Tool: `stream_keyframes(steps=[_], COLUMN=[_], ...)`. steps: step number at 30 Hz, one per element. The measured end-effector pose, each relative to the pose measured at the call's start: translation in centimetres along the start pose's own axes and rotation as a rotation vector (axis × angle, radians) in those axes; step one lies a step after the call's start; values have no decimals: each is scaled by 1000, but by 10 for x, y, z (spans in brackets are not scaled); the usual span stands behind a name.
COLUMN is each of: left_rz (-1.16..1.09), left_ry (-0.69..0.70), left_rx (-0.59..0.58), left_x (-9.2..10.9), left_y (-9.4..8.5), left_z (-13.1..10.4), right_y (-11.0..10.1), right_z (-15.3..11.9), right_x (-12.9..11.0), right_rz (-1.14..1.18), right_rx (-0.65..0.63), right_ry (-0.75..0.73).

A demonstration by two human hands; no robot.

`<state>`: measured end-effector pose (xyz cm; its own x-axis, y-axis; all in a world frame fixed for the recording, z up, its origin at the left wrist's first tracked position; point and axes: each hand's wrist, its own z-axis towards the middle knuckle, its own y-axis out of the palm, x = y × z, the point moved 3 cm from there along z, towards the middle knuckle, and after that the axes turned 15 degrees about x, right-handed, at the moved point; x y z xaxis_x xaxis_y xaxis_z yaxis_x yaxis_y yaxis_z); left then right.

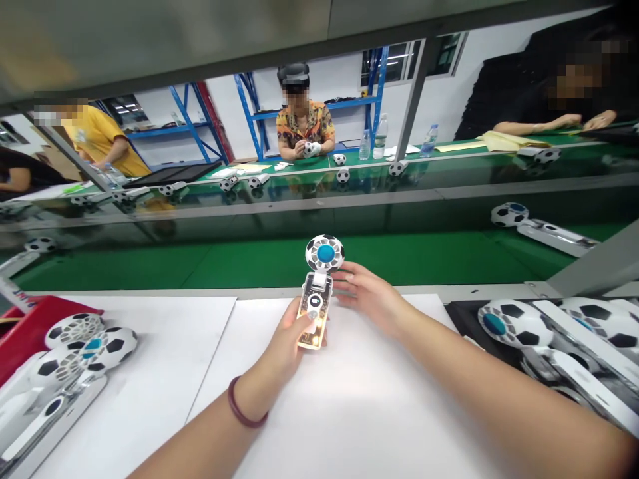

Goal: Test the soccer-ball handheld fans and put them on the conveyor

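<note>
A person's bare left hand [288,340] is wrapped around the lower part of a small handheld fan [318,287], thumb pressed on the lit front of its handle. The fan is held up at the centre of the view, above a white work surface [379,412]. Its long axis runs away from the wearer, tipping slightly rightward at the far end, where a round football-patterned head [325,253] with a blue centre sits beyond the left hand's grip. The right hand [373,297] comes from the right, unclenched, with nothing visibly grasped. Its fingertips are just beside the neck and head, making it the nearer hand to that end; whether they touch cannot be told. A small round display [315,301] glows on the handle.

At left, similar fans [102,349] lie heaped by a red bin [27,329]; more fans [516,324] lie at right. Ahead runs a green belt [239,263].
</note>
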<state>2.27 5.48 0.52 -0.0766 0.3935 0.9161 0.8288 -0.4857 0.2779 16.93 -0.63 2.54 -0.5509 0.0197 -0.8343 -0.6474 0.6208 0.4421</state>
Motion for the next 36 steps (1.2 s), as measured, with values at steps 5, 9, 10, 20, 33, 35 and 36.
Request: stream_keyframes(steps=[5, 9, 10, 20, 33, 35, 36], left_rz=[66, 101, 105, 56, 76, 74, 76], left_ry=[13, -12, -27, -37, -32, -47, -51], left_rx=[-65, -158, -188, -289, -308, -287, -287], left_x=[-1, -2, -2, -8, -4, -4, -4], left_y=[0, 3, 5, 7, 8, 8, 9], left_z=[-1, -5, -7, -8, -10, -10, -10], right_y=[12, 15, 16, 18, 19, 18, 18], right_z=[-8, -14, -16, -20, -22, -21, -21], right_x=[11, 12, 13, 16, 21, 22, 22], right_rz=[-53, -101, -131, -265, -259, -259, -262], right_rx=[-243, -213, -195, -243, -302, -325, -333], right_ry=[43, 12, 17, 1, 32, 26, 26])
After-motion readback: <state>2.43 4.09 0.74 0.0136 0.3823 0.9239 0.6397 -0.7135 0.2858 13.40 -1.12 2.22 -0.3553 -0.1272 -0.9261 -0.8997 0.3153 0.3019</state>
